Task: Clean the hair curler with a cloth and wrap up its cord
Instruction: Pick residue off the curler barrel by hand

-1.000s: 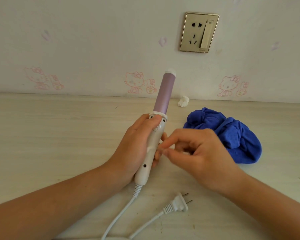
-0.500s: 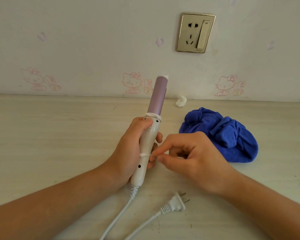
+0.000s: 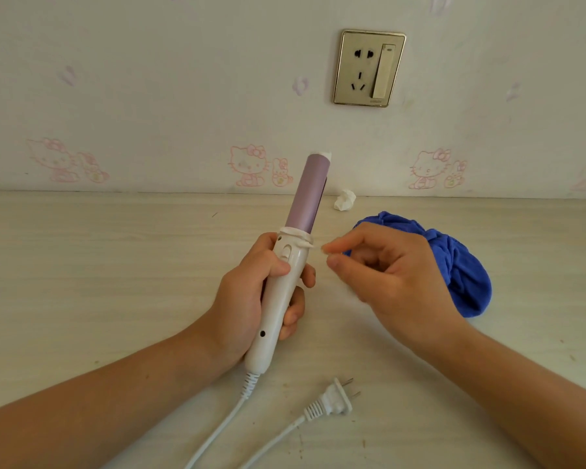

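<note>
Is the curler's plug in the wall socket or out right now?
Out. The plug lies on the table with its prongs bare, and the wall socket holds nothing.

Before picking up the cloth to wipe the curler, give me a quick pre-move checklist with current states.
1. Plug out of the wall socket, lying on the table: ok.
2. Left hand gripping the hair curler by its white handle: ok.
3. Purple barrel tilted up, clear of the table: ok.
4. Right hand free for the blue cloth: cannot tell, fingertips pinched together.
5. Cloth reachable, just behind the right hand: ok.
6. Barrel cool: cannot tell.
</note>
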The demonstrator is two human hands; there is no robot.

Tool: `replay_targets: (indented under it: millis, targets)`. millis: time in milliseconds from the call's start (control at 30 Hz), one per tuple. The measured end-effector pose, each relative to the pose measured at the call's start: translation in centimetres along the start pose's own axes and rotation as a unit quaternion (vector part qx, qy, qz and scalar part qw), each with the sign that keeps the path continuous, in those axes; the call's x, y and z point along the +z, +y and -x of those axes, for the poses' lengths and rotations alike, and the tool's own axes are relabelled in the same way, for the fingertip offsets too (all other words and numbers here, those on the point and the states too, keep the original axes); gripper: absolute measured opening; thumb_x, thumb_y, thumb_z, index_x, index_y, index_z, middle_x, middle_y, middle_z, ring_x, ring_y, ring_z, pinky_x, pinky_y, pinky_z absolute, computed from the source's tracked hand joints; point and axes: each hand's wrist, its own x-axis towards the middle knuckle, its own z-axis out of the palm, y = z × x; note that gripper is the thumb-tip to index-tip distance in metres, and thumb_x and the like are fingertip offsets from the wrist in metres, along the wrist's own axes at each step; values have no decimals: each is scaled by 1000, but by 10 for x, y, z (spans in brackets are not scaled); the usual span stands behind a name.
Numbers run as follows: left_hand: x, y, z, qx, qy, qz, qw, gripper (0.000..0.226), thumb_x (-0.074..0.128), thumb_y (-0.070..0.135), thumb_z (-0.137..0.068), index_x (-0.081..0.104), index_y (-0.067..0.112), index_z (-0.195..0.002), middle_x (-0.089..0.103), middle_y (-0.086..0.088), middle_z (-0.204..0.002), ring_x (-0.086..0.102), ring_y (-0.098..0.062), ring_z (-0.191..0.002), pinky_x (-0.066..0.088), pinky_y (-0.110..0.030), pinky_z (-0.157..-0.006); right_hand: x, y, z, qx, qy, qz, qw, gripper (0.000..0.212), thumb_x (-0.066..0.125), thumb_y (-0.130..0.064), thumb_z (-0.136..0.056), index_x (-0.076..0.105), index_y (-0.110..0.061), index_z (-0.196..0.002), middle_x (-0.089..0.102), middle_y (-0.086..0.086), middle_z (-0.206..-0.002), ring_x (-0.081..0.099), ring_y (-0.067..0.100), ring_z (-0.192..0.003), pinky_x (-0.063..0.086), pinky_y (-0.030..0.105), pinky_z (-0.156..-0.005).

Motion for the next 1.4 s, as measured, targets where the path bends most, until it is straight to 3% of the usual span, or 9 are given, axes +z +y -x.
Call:
replay_targets:
  millis: [100, 233, 600, 700, 833, 1000, 1100, 1267, 1400]
  targets:
    - [2, -1, 3, 10, -11, -11, 1000, 48, 44, 18, -78, 50, 5, -124, 59, -15, -87, 43, -20, -44, 37, -24, -40, 0, -3, 3, -7, -27, -25, 999, 6, 70, -12, -89, 74, -17, -88, 44, 14, -48, 35, 39, -47, 35, 38, -46]
    - [2, -1, 2, 12, -13, -41, 999, 50, 51, 18, -76, 50, 9, -126, 62, -12, -88, 44, -19, -45, 38, -24, -40, 1, -2, 2, -17, 7, -36, 999, 7, 69, -13, -89, 75, -17, -89, 47, 19, -52, 39, 40, -49, 38, 38, -48]
    - [3, -4, 1, 23, 9, -91, 996, 34, 57, 14, -77, 55, 18, -111, 67, -2, -80, 47, -18, -44, 40, -26, -41, 6, -3, 4, -32, -25, -8, 999, 8, 71, -12, -90, 77, -18, -89, 59, 18, -55, 44, 38, -47, 39, 39, -46]
    - [3, -5, -1, 19, 15, -99, 995, 36, 58, 12, -79, 56, 18, -114, 68, -6, -87, 47, -18, -43, 40, -26, -41, 3, 0, 3, -21, 7, 2, 1000, 12, 71, -8, -92, 76, -19, -88, 51, 15, -50, 41, 38, -48, 39, 40, -46]
    - [3, -5, 0, 17, 20, -106, 994, 33, 69, 17, -81, 57, 20, -111, 57, -6, -62, 46, -18, -42, 40, -26, -40, 6, -4, 6, -26, -21, 9, 999, 5, 70, -13, -90, 75, -15, -89, 50, 10, -50, 41, 22, -44, 39, 27, -46]
    - [6, -1, 0, 19, 45, -106, 993, 43, 73, 25, -71, 59, 14, -110, 53, -30, -71, 45, -21, -41, 40, -27, -40, 2, -2, 3, -14, -3, -2, 1000, 6, 69, -11, -89, 74, -14, -88, 47, 12, -49, 38, 30, -46, 38, 32, -48]
    - [6, 0, 1, 28, 59, -136, 989, 28, 68, 24, -78, 67, 15, -104, 53, -10, -52, 48, -20, -39, 42, -27, -40, 5, -4, 4, -19, -16, -6, 1000, 6, 69, -16, -88, 75, -17, -87, 48, 5, -48, 38, 23, -45, 38, 26, -47]
    - [6, 1, 3, 32, 68, -151, 986, 17, 65, 24, -81, 76, 19, -93, 61, -1, -54, 56, -18, -43, 46, -27, -41, 2, -1, 2, -14, -11, -10, 1000, 7, 70, -17, -89, 75, -20, -88, 53, 19, -52, 42, 38, -48, 38, 37, -46]
    - [6, 0, 4, 43, 64, -157, 985, 20, 61, 22, -83, 70, 17, -100, 68, 3, -60, 56, -18, -43, 46, -27, -41, 3, -2, 2, -18, -5, -7, 1000, 5, 71, -21, -89, 75, -24, -86, 53, 16, -51, 43, 37, -48, 41, 28, -46]
